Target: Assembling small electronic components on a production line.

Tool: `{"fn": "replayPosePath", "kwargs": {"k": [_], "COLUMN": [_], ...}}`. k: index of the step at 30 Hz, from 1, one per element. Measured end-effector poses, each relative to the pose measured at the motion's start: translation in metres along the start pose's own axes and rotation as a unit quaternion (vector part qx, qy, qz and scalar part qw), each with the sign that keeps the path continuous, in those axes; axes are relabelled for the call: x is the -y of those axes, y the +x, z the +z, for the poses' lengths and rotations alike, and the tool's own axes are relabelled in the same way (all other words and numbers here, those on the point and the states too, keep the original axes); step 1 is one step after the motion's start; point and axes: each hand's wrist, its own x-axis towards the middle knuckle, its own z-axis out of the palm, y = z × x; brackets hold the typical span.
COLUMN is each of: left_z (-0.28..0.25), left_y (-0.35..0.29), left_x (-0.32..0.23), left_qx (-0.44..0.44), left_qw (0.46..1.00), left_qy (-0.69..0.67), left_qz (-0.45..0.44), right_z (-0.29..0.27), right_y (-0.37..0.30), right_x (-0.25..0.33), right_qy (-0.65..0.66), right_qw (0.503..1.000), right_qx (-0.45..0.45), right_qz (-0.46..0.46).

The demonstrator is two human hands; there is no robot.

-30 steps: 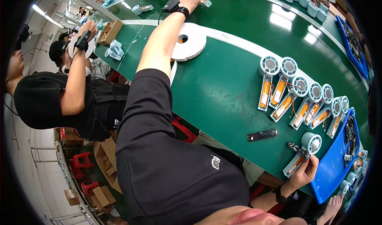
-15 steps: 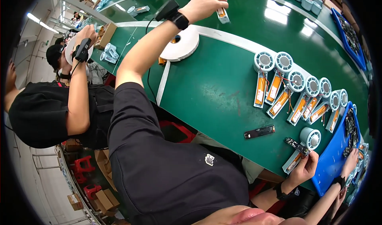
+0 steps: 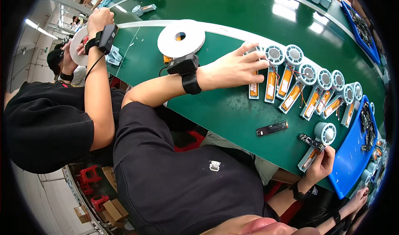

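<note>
My left hand [image 3: 235, 70] reaches over a pale blue handheld fan [image 3: 253, 92] at the left end of a row. Its curved fingers lie over the fan's round head and upper handle; the thumb is hidden. At the lower right, my right hand [image 3: 323, 162] pinches a narrow black circuit board [image 3: 311, 142]. This board sits crosswise above the open handle of another fan [image 3: 325, 133], whose round head points away from me. A second dark circuit board [image 3: 272, 128] lies alone on the green table, left of that fan.
Several open fans [image 3: 307, 75] with orange batteries and loose wires line the table's far side. A blue tray [image 3: 349, 164] of boards stands at right. A white roll [image 3: 181, 39] lies at left. Co-workers sit on both sides; one forearm [image 3: 97, 85] is close to my left arm.
My left hand has come down from the far table with a fan, which now lies at the row's left end. My right hand keeps the board in nearly the same place.
</note>
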Motion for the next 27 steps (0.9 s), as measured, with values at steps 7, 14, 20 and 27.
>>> {"fn": "replayPosePath", "kwargs": {"k": [7,14,20,27], "left_z": [-0.068,-0.013,-0.010,-0.052], "left_y": [0.024,0.019,-0.021,-0.083], "left_x": [-0.062,-0.161,-0.135,-0.076], "left_qx": [0.056,-0.019,-0.013,0.081], "left_qw": [0.964,0.946,0.947,0.790], "left_qy": [-0.252,-0.219,-0.229,-0.301], "left_qz": [-0.056,-0.240,-0.223,-0.528], "right_z": [0.000,0.014,0.020,0.017], "right_y": [0.012,-0.004,-0.005,-0.003], "right_x": [0.012,0.021,0.019,0.024], "right_qy": [0.054,0.095,0.089,0.110], "right_qw": [0.992,0.982,0.987,0.981], "right_qx": [0.111,0.161,0.130,0.156], "right_qz": [-0.009,0.000,-0.020,-0.012]}}
